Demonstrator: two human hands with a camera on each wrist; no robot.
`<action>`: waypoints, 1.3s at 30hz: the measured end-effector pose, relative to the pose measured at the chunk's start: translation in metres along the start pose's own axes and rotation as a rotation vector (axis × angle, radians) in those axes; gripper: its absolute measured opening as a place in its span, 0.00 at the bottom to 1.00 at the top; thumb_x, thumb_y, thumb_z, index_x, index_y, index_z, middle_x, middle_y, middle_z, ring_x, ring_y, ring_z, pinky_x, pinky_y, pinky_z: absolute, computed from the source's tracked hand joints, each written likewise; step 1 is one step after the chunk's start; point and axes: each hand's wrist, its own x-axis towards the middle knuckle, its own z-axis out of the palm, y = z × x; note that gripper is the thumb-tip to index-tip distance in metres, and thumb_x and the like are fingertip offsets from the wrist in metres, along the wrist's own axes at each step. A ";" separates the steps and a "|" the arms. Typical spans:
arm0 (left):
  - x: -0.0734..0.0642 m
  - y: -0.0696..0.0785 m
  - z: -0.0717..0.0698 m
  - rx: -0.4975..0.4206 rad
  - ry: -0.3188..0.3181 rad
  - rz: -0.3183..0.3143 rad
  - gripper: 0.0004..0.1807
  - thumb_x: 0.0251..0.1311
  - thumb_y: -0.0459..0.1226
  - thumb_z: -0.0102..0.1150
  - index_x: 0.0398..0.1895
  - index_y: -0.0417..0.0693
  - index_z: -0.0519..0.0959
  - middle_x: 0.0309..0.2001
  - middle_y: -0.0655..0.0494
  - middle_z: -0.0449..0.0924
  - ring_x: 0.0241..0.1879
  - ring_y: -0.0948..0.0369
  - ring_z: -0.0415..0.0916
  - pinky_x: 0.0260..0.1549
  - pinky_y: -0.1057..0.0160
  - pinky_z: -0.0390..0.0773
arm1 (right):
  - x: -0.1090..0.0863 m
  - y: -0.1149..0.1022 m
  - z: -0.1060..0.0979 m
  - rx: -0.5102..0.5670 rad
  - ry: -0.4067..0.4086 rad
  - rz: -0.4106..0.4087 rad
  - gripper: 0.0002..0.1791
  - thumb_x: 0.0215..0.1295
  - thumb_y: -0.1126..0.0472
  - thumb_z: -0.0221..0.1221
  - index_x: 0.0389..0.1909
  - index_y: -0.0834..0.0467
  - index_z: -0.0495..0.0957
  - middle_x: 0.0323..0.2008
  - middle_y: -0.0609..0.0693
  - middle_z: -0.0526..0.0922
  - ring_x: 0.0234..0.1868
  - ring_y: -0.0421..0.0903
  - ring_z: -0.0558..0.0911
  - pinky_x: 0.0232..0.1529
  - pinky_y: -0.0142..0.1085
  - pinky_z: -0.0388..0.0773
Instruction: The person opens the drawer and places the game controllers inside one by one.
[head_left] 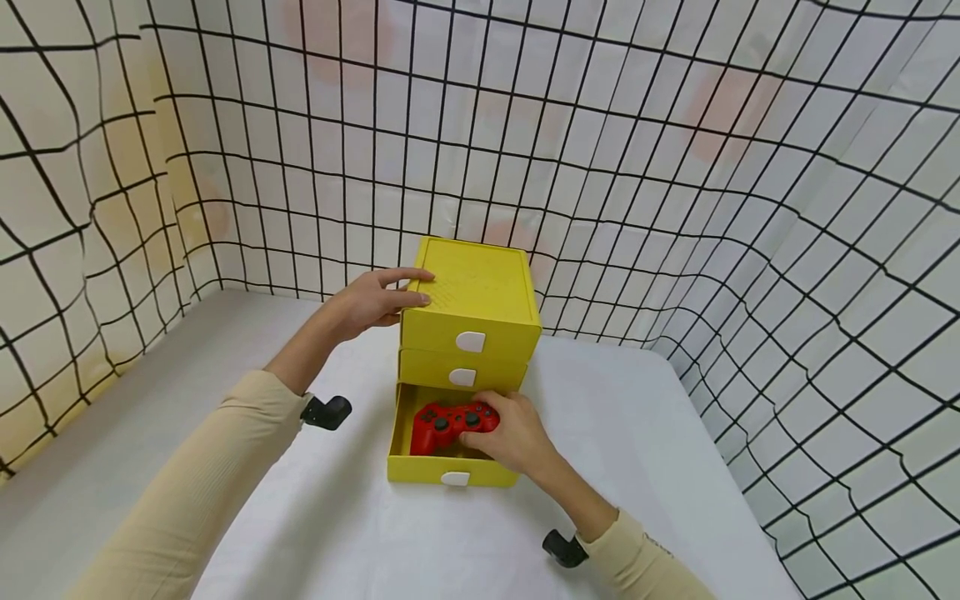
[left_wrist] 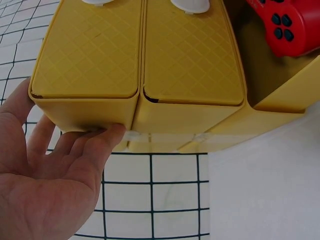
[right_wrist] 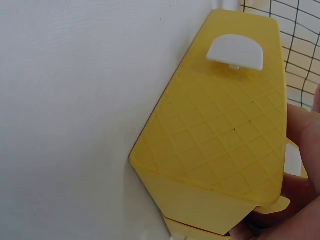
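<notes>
A red game controller (head_left: 438, 425) with dark sticks and buttons lies tilted inside the pulled-out bottom drawer (head_left: 420, 471) of a small yellow drawer unit (head_left: 480, 279). My right hand (head_left: 517, 433) reaches into that drawer and grips the controller's right end between thumb and fingers. Its fingertips are partly hidden, and in the right wrist view the drawer front covers the controller. My left hand (head_left: 367, 304) rests on the unit's upper left edge. Two of its digits extend over the top, while the other fingers (left_wrist: 107, 142) lie against the side wall.
The upper two drawers are closed, each with a white tab handle (head_left: 470, 342). The unit stands on a white-covered table (head_left: 622, 433). Black grid netting (head_left: 465, 125) over pale sheets encloses the back and sides. A black wrist camera (head_left: 326, 412) sits at the left cuff.
</notes>
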 end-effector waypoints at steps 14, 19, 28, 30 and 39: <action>0.000 -0.001 0.000 0.002 0.001 0.008 0.30 0.67 0.48 0.64 0.71 0.62 0.71 0.67 0.51 0.73 0.56 0.53 0.74 0.66 0.48 0.71 | -0.001 -0.001 0.003 -0.150 -0.017 -0.031 0.25 0.52 0.46 0.75 0.49 0.55 0.85 0.40 0.53 0.81 0.45 0.49 0.72 0.39 0.37 0.68; 0.001 0.000 0.000 -0.002 0.004 0.002 0.30 0.67 0.48 0.64 0.71 0.63 0.71 0.66 0.51 0.73 0.55 0.53 0.75 0.65 0.49 0.72 | -0.001 -0.001 0.005 -0.193 -0.002 -0.043 0.25 0.52 0.46 0.74 0.48 0.55 0.85 0.37 0.52 0.82 0.42 0.49 0.71 0.43 0.42 0.63; -0.001 0.001 0.000 -0.008 -0.004 0.002 0.30 0.68 0.48 0.64 0.72 0.62 0.71 0.66 0.50 0.73 0.57 0.52 0.75 0.66 0.48 0.71 | -0.001 -0.002 0.005 -0.228 -0.002 -0.073 0.23 0.51 0.48 0.75 0.46 0.56 0.85 0.35 0.51 0.83 0.40 0.50 0.71 0.45 0.45 0.61; -0.001 0.001 0.000 -0.010 -0.006 0.003 0.30 0.68 0.48 0.64 0.72 0.62 0.70 0.68 0.50 0.71 0.59 0.52 0.74 0.67 0.48 0.70 | -0.001 -0.003 0.004 -0.239 -0.013 -0.085 0.24 0.51 0.48 0.75 0.46 0.56 0.85 0.36 0.52 0.83 0.40 0.50 0.71 0.45 0.46 0.61; -0.001 0.000 0.000 -0.017 -0.015 0.006 0.30 0.68 0.48 0.64 0.72 0.61 0.70 0.70 0.50 0.69 0.64 0.50 0.73 0.69 0.47 0.68 | -0.003 -0.004 -0.002 -0.235 -0.086 -0.050 0.30 0.56 0.43 0.73 0.53 0.60 0.83 0.46 0.56 0.83 0.48 0.54 0.73 0.52 0.51 0.64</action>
